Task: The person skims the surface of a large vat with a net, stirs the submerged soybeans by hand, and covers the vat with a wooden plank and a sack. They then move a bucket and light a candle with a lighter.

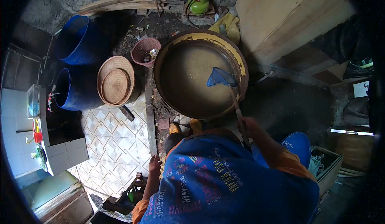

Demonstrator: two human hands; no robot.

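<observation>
My right hand (249,127) is wrapped round the wooden handle of a long-handled blue scoop (221,78). Its blue head rests over the cloudy, tan liquid (196,69) inside a large round vat (243,63) with a worn yellow rim, near the vat's right side. The handle slants across the rim toward my body. Away from the vat, my left hand (154,162) hangs low at my left side over the tiled floor, fingers loose and holding nothing.
Left of the vat are a pink basket (138,52), stacked woven baskets (130,73) and two blue barrels (82,97). A green gas cylinder (199,5) stands behind the vat. Near my right elbow is a blue drum (300,144). A raised edge (150,124) borders the tiles.
</observation>
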